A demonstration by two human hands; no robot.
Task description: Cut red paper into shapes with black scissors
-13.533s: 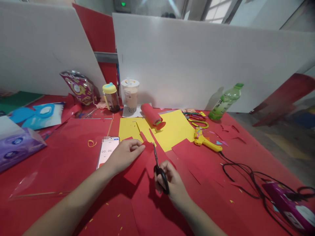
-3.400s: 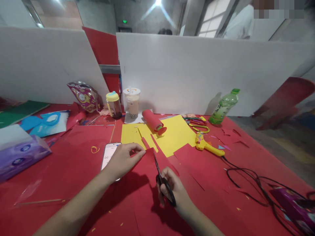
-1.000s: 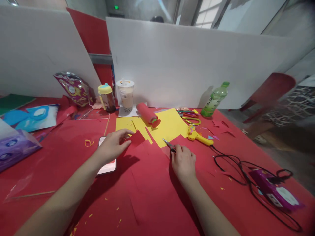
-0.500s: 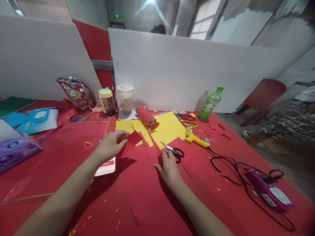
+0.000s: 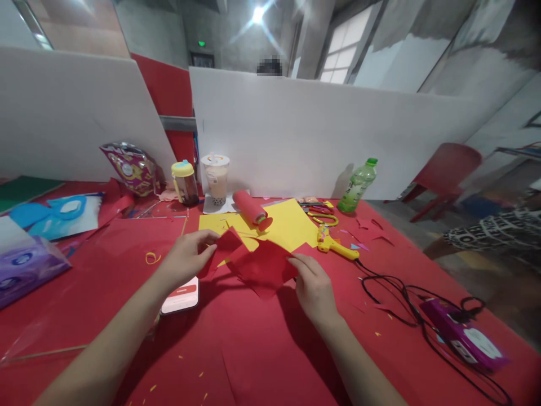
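Observation:
Between finger and thumb, my left hand (image 5: 188,256) pinches a small piece of red paper (image 5: 229,241). My right hand (image 5: 316,286) grips the right edge of a larger red paper sheet (image 5: 268,268), which is bent and lifted off the table. Both papers sit side by side above the red table surface, and I cannot tell whether they touch. Behind them lie yellow paper (image 5: 291,225) and a rolled red paper tube (image 5: 249,207) with a round red disc at its end. A phone (image 5: 181,298) lies partly under my left wrist. The scissors are hidden.
To the right are a yellow glue gun (image 5: 338,248), its black cable, a purple box (image 5: 462,332) and a green bottle (image 5: 357,186). A milk tea cup (image 5: 217,180) and a yellow-lidded bottle (image 5: 185,183) stand before the white board (image 5: 316,135). A purple tissue pack (image 5: 29,259) lies left.
My right hand has put the scissors down on the table, let go of them, and taken up the larger red sheet. My left hand still holds its piece of red paper.

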